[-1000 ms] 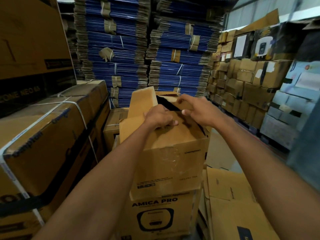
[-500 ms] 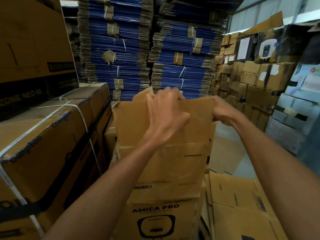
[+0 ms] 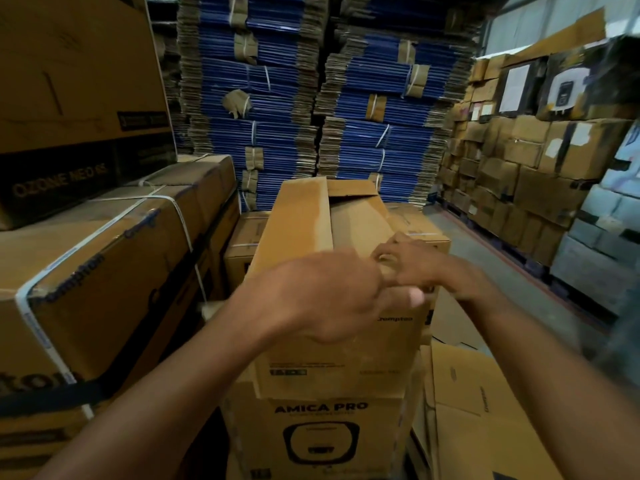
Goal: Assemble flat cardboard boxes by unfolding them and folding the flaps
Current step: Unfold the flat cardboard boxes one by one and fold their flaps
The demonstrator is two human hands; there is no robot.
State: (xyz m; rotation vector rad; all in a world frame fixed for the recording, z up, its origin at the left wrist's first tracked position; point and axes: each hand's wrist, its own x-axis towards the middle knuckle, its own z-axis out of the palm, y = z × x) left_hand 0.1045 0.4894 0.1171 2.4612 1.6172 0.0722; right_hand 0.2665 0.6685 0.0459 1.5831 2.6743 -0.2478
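A brown cardboard box (image 3: 332, 355) stands upright on a printed "AMICA PRO" box (image 3: 311, 434). Its top flaps (image 3: 349, 223) lie folded down over the opening, the left long flap (image 3: 298, 216) on top. My right hand (image 3: 426, 271) is at the box's near right top corner, fingers curled on the edge of a flap. My left hand (image 3: 322, 299) is blurred in front of the box's top front edge, its back toward me and thumb pointing right. Its fingers are hidden, so its hold is unclear.
Strapped cartons (image 3: 104, 258) stack close on the left. Tall bundles of flat blue cardboard (image 3: 311, 98) fill the back. Brown boxes (image 3: 519, 161) line the right wall beside a strip of bare floor (image 3: 485, 251). Flat brown cardboard sheets (image 3: 467, 410) lie at lower right.
The near flap, held upright half a second ago, is now folded down over the top. Both hands dropped to the box's near top edge, and the left hand moved right toward the right hand.
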